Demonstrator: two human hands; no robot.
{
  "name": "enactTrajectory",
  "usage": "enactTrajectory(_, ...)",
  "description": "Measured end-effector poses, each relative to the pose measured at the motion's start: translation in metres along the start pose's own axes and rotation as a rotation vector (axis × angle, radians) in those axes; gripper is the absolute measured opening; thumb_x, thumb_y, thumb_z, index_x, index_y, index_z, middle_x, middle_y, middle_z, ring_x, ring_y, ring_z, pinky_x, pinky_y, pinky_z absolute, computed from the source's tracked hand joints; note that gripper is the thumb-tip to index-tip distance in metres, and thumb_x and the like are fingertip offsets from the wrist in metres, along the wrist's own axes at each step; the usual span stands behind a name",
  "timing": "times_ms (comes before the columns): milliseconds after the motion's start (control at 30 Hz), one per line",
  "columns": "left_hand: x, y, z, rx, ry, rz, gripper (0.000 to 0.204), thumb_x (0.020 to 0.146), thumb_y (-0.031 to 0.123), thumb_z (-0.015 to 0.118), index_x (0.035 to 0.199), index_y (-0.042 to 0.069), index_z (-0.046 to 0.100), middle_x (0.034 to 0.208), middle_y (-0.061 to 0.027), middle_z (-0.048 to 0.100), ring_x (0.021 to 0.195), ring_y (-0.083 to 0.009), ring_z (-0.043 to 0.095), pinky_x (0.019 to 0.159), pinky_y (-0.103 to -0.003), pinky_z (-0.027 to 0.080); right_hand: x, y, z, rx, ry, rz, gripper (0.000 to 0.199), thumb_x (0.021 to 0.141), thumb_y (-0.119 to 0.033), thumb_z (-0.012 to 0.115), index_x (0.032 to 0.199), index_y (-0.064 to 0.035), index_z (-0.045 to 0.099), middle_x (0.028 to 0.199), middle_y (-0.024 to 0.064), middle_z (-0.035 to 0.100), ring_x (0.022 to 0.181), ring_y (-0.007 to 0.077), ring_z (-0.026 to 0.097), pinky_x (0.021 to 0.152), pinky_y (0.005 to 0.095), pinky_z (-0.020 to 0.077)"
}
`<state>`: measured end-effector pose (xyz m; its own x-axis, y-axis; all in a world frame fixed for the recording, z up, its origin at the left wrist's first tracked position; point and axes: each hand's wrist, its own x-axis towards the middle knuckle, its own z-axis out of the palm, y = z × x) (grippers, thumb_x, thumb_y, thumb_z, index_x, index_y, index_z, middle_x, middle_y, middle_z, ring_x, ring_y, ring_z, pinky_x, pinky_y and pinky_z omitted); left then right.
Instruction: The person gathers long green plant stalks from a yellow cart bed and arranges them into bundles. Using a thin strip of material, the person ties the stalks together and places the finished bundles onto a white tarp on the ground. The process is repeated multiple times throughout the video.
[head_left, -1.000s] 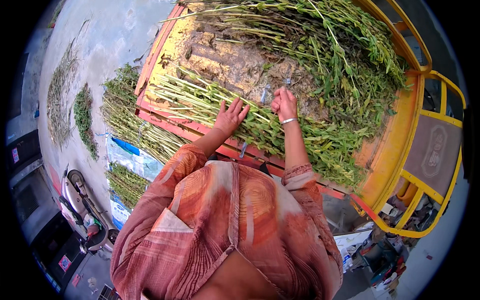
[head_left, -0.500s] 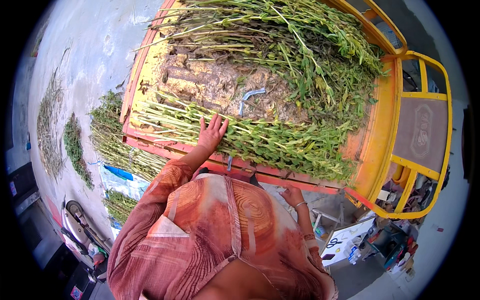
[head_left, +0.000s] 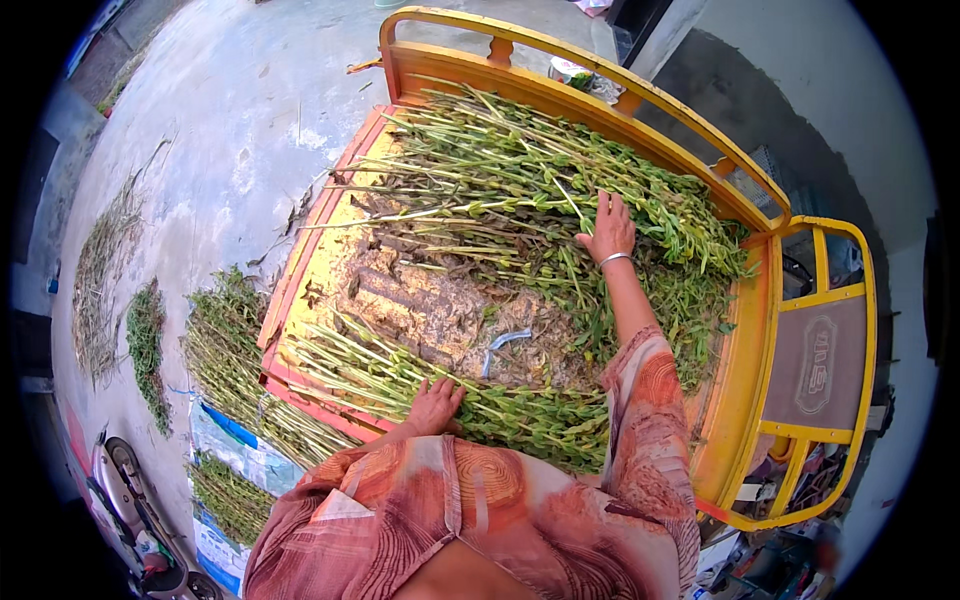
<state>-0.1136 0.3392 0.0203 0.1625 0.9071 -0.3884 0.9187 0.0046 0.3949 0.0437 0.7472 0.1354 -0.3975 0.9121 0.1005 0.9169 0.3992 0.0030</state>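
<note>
Cut green plant stalks lie in two bundles on the yellow cargo bed [head_left: 340, 275] of a cart. On the near bundle of stalks [head_left: 540, 418] rests my left hand [head_left: 435, 405], palm down with its fingers apart. Across the bed, my right hand [head_left: 610, 232] reaches to the far bundle of stalks [head_left: 520, 150]; its thumb and fingers are stretched over the leafy part, and a bracelet circles the wrist. Neither hand grips a stalk that I can make out. Between the bundles, dry debris and a pale blue strip [head_left: 507, 345] lie on the bed.
A yellow rail [head_left: 600, 70] runs along the bed's far side, and a yellow frame with a grey panel [head_left: 803, 365] stands at its right end. More stalks [head_left: 230, 345] lie on the concrete floor at left, near a parked scooter [head_left: 140, 505].
My right hand has moved from beside my body to the far bundle. My left hand stays on the near stalks. The view has shifted, so more of the far rail shows.
</note>
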Motion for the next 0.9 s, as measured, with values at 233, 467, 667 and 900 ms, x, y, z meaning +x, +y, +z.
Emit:
enactTrajectory(233, 0.040, -0.041, -0.014, -0.534, 0.337, -0.034, 0.059, 0.069, 0.031, 0.076, 0.116, 0.001, 0.055, 0.121, -0.0208, 0.052, 0.108, -0.0374, 0.053, 0.090, -0.042, 0.046, 0.175, 0.004, 0.006, -0.103, -0.164, 0.025, 0.112, 0.059, -0.038, 0.085, 0.146, -0.0189, 0.017, 0.150, 0.0062, 0.024, 0.134, 0.0272, 0.031, 0.101, 0.0486, 0.0372)
enactTrajectory(467, 0.096, -0.064, -0.044, -0.587, 0.374, -0.063, 0.044, 0.075, 0.028, 0.072, 0.108, 0.002, 0.058, 0.101, -0.0175, 0.060, 0.090, -0.0368, 0.059, 0.077, -0.042, 0.050, 0.235, -0.022, 0.067, -0.122, -0.416, -0.187, 0.094, 0.064, -0.031, 0.081, 0.142, -0.0214, 0.030, 0.140, 0.0048, 0.042, 0.129, 0.0251, 0.039, 0.102, 0.0571, 0.0322)
enactTrajectory(667, 0.098, -0.071, -0.034, -0.565, 0.204, -0.026, 0.042, 0.078, 0.030, 0.071, 0.108, 0.004, 0.059, 0.095, -0.0159, 0.060, 0.086, -0.0352, 0.060, 0.071, -0.041, 0.050, 0.229, -0.027, 0.090, -0.290, -0.492, -0.059, 0.033, 0.076, -0.024, 0.068, 0.106, -0.0119, 0.063, 0.099, 0.0088, 0.068, 0.094, 0.0291, 0.063, 0.092, 0.0494, 0.0406)
enactTrajectory(900, 0.092, -0.077, -0.046, -0.782, 0.186, -0.064, 0.039, 0.079, 0.022, 0.073, 0.111, 0.003, 0.060, 0.100, -0.0115, 0.063, 0.085, -0.0236, 0.065, 0.074, -0.034, 0.053, 0.133, -0.030, 0.067, -0.258, -0.379, -0.128, 0.019, 0.074, -0.017, 0.064, 0.090, -0.0076, 0.064, 0.084, 0.0153, 0.068, 0.079, 0.0313, 0.066, 0.073, 0.0462, 0.0473)
